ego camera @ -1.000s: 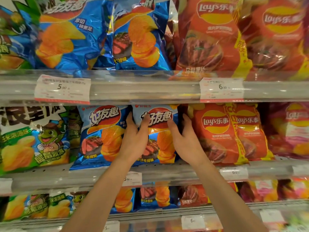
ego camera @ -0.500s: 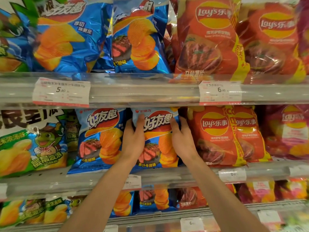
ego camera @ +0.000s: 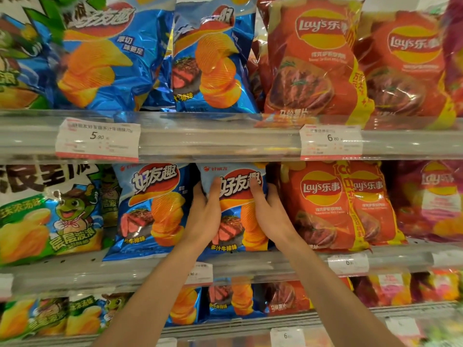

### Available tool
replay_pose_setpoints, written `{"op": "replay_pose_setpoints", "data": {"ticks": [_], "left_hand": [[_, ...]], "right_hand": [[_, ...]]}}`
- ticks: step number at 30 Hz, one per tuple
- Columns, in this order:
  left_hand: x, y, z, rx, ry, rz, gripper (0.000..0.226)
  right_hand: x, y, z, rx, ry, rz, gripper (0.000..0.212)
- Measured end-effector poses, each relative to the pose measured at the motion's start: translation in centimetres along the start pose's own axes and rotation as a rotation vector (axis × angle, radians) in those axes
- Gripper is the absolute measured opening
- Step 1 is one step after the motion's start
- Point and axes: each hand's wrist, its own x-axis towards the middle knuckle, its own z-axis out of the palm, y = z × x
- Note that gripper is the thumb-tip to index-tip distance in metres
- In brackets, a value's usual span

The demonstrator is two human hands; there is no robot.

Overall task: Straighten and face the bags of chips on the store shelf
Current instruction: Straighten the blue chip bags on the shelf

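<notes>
left hand (ego camera: 204, 216) grips left edge, thumb on front | right hand (ego camera: 271, 214) grips right edge, thumb on front | blue chip bag (ego camera: 234, 211) between both hands, upright, long axis vertical, front facing out, on middle shelf (ego camera: 275, 261) | red Lay's bag (ego camera: 323, 204) just right of blue chip bag

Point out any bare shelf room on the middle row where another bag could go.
Only one bare patch shows: the shelf deck in front of the green bag and the left blue bag. Elsewhere it is crowded: both hands grip the held blue bag, tight against the red Lay's bags.
</notes>
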Motion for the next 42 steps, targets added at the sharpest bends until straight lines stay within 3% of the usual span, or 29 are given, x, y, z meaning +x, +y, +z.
{"op": "replay_pose_setpoints", "data": {"ticks": [3,7,13,17,20,24,29,33,35,39,42], "left_hand": [[0.2,0.4,0.0,-0.002,-0.033,-0.012,0.055],[-0.1,0.1,0.2,0.01,-0.037,0.076,0.056],[0.3,0.1,0.8,0.038,0.056,0.138,0.05],[-0.4,0.4,0.3,0.075,-0.015,0.102,0.074],[-1.4,0.1,-0.5,0.106,-0.079,0.148,0.071],[-1.9,0.2,-0.6,0.196,-0.135,0.219,0.064],[-1.4,0.2,-0.2,0.325,-0.111,0.225,0.06],[-1.4,0.1,-0.5,0.266,-0.137,0.186,0.061],[-2.1,-0.1,-1.0,0.32,-0.106,0.268,0.062],[-2.6,0.5,-1.7,0.614,-0.04,0.616,0.054],[-2.7,0.8,-0.8,0.646,-0.136,0.557,0.057]], "right_hand": [[-0.2,0.0,0.2,0.021,0.037,-0.029,0.064],[-1.2,0.1,0.5,0.006,0.14,-0.077,0.046],[-0.8,-0.4,0.7,-0.126,0.182,-0.092,0.048],[-1.1,-0.3,0.1,-0.193,0.152,-0.076,0.062],[-2.0,-0.1,-0.6,-0.174,0.132,-0.124,0.071],[-3.7,-0.1,-0.6,-0.338,0.083,-0.361,0.062],[-3.0,-0.2,-0.7,-0.573,0.022,-0.393,0.061],[-3.0,0.1,-1.0,-0.55,0.012,-0.418,0.06],[-3.3,0.4,-1.3,-0.497,0.024,-0.449,0.059],[-3.3,0.6,-2.0,-0.548,0.098,-0.562,0.059],[-3.2,0.8,-1.6,-0.612,0.021,-0.549,0.06]]}}
